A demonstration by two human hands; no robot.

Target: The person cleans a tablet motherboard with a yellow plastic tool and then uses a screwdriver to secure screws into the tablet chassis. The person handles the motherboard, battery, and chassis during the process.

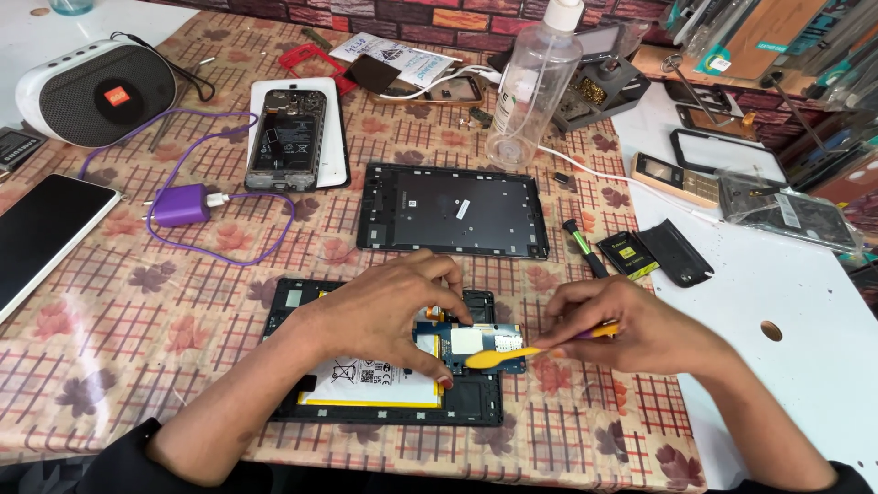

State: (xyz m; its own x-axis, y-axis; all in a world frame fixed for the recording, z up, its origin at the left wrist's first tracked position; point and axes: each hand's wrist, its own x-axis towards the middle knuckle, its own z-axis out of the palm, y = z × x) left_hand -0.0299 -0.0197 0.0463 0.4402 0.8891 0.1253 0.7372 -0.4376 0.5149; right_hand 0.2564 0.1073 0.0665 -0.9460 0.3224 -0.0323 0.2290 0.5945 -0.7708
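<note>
prying one opened tablet point(384, 402) | right grip point(631, 325) pinching one yellow spudger point(512, 352) | left grip point(393, 316) open, pressing board point(476, 343)

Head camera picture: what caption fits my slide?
Left hand steadies opened black tablet; right hand holds yellow plastic pry tool.

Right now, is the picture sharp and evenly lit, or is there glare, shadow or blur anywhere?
Head view: soft, even light with faint shadows under the left hand and right hand; the opened tablet and yellow pry tool look sharp; the white tabletop is bright, nearly washed out; the edges bow slightly from the wide lens.
</note>
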